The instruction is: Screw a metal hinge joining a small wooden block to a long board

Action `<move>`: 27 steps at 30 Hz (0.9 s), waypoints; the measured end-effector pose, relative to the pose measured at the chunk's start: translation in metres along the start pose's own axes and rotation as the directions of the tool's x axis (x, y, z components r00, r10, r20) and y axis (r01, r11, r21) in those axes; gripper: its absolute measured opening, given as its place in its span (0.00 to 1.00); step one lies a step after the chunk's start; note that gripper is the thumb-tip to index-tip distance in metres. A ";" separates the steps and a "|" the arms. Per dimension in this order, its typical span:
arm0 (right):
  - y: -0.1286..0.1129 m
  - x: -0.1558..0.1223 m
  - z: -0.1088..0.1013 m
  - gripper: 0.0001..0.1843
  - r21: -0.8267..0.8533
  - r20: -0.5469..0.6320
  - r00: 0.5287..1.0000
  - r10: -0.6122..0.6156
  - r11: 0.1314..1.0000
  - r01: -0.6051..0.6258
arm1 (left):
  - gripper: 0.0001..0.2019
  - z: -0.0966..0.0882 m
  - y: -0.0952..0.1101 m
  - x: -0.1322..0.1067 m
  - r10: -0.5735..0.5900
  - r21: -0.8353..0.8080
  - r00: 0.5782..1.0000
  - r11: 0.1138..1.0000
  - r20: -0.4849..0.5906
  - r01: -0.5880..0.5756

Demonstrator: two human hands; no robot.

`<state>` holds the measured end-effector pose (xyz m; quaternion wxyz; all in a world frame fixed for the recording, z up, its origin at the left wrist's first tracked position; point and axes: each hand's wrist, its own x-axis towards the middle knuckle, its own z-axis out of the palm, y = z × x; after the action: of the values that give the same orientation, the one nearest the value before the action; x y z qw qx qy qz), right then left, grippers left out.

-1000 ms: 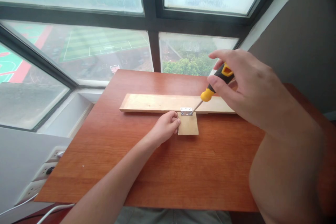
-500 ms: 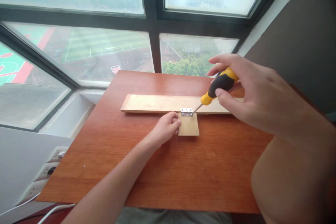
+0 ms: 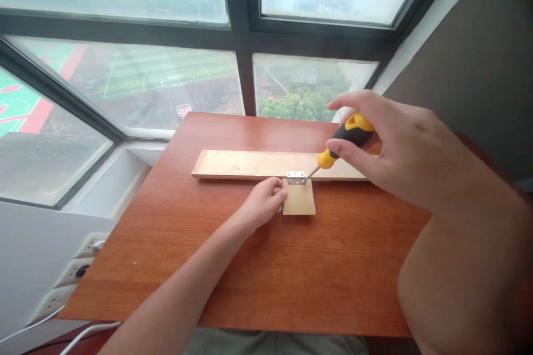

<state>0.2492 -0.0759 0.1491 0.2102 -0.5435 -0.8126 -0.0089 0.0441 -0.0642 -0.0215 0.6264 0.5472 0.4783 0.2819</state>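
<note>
My right hand [image 3: 387, 141] grips a yellow and black screwdriver [image 3: 353, 132] by its handle, tilted down to the left. Its tip meets the right end of a small silver hinge [image 3: 296, 178]. That hinge spans the joint between a long pale wooden board [image 3: 241, 164] and a small square wooden piece [image 3: 300, 201]. Closed on the left edge of the small piece, my left hand [image 3: 268, 199] has its fingers bent around it. The right end of the long board is hidden behind my right hand.
Everything lies on a reddish-brown wooden table [image 3: 333, 283]. Windows with dark frames [image 3: 245, 39] rise behind it. Wall sockets [image 3: 75, 272] with a plug and a white cable [image 3: 89, 334] are off the table's left edge.
My right hand has shifted its fingers and turned the screwdriver's handle slightly, dipping it a little. The tip stays at the hinge. My left hand and the wood have not moved.
</note>
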 end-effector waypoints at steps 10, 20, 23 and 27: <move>-0.004 -0.001 -0.004 0.22 0.029 0.009 1.000 0.015 0.999 -0.015 | 0.04 0.000 -0.001 0.000 -0.009 0.003 1.000 1.000 -0.002 0.009; -0.003 0.002 0.001 0.22 -0.131 -0.048 0.993 0.111 0.985 -0.117 | 0.04 0.001 0.002 0.000 -0.016 0.000 1.000 1.000 0.000 0.016; -0.001 0.002 0.000 0.23 -0.087 -0.036 0.986 0.160 0.983 -0.163 | 0.04 0.001 0.003 -0.001 -0.016 -0.001 1.000 1.000 -0.004 0.016; -0.001 -0.001 -0.004 0.25 0.114 0.043 0.999 0.021 0.993 -0.026 | 0.04 0.001 0.003 -0.001 -0.019 -0.006 1.000 1.000 -0.006 0.019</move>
<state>0.2499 -0.0782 0.1523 0.2241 -0.5403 -0.8095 0.0515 0.0452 -0.0651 -0.0186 0.6291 0.5399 0.4847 0.2789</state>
